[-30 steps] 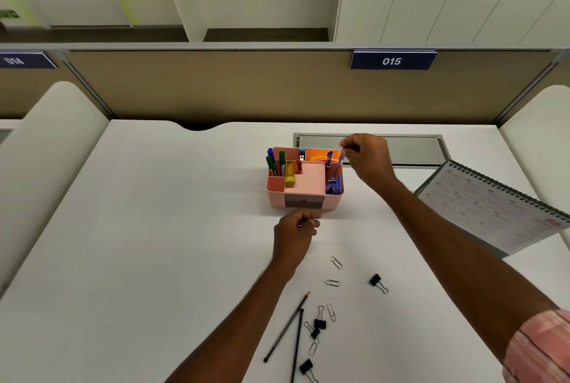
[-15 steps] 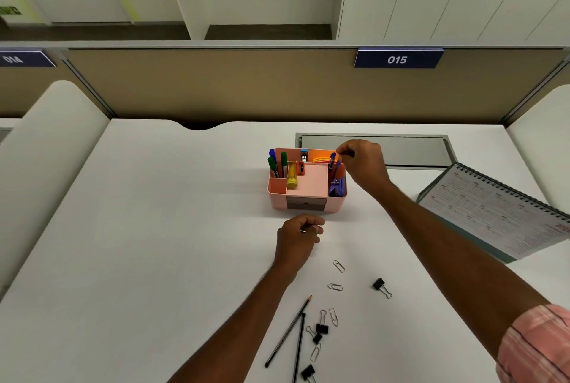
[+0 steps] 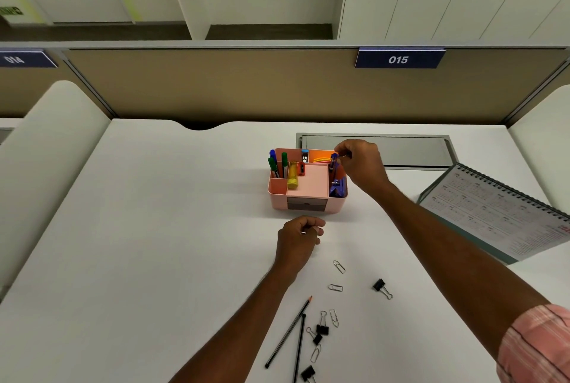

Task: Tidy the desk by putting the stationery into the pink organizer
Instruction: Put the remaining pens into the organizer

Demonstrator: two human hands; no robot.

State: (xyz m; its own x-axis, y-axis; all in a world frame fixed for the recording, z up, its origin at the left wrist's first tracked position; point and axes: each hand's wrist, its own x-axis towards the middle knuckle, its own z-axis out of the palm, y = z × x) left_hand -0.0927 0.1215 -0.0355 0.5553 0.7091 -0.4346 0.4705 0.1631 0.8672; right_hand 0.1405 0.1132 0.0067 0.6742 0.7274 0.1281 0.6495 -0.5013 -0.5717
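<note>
Presently pinched small silver paper clip [image 3: 345, 154] in right hand [image 3: 362, 166] above pink plastic organizer [image 3: 308, 185] at twelve o'clock on white counter [image 3: 154, 228]; curled left hand [image 3: 297, 242] shut around another metal clip.

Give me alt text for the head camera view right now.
A person's right hand pinches a small item over the right side of a pink organizer on a white desk, while the left hand, loosely closed on a small metal item, rests in front of it. Loose paper clips, binder clips and two pencils lie nearer; a calendar sits at right.
</note>
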